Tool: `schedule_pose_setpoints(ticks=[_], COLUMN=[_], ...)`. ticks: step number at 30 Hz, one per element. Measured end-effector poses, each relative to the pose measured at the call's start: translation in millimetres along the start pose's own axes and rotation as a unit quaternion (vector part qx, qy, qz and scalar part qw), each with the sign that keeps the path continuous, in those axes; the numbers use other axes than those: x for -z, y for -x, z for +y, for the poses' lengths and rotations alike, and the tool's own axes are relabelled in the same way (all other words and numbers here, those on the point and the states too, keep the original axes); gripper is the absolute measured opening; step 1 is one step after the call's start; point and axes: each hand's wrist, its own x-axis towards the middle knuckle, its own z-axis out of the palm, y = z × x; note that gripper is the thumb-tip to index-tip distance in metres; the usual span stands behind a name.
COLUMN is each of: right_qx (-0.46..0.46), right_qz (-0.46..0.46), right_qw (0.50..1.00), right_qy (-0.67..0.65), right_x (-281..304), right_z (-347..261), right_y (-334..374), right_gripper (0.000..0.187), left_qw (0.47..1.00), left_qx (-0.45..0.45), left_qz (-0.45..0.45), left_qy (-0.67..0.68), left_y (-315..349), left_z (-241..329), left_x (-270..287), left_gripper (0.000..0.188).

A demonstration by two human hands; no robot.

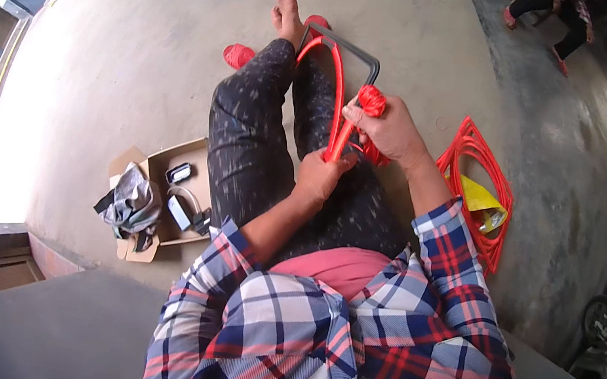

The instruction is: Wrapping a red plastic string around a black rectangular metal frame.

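Over my lap lies a dark metal frame with rounded corners. A bright red curved strip runs from its far end back toward me. My left hand is closed round the near end of this strip. Just beyond and to the right, my right hand is closed on a wound bundle of red cord, its fingers against the strip. More red cord hangs under the right hand, partly hidden. Whether the strip is fixed to the frame cannot be made out.
Left of my legs stands an open cardboard box with small devices, a grey cloth over its side. Right of me lie red frames or loops with a yellow packet. A red slipper lies ahead. Another person sits far right.
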Motion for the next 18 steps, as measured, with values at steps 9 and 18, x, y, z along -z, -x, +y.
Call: schedule_pose_setpoints(ticks=[9, 18], right_qx=[-0.064, 0.001], right_qz=[0.096, 0.028], right_qw=[0.988, 0.985], right_qy=[-0.099, -0.173], right_x=[29.1, 17.1], right_z=[0.8, -25.5], right_y=[32.3, 99.7], right_gripper=[0.021, 0.014], left_qw=[0.999, 0.972], left_qx=[0.008, -0.182], left_qz=[-0.037, 0.036], left_qy=[-0.011, -0.141], left_y=[-3.8, 14.6], left_z=[31.6, 22.7], left_x=[-1.4, -4.5], left_gripper=[0.030, 0.067])
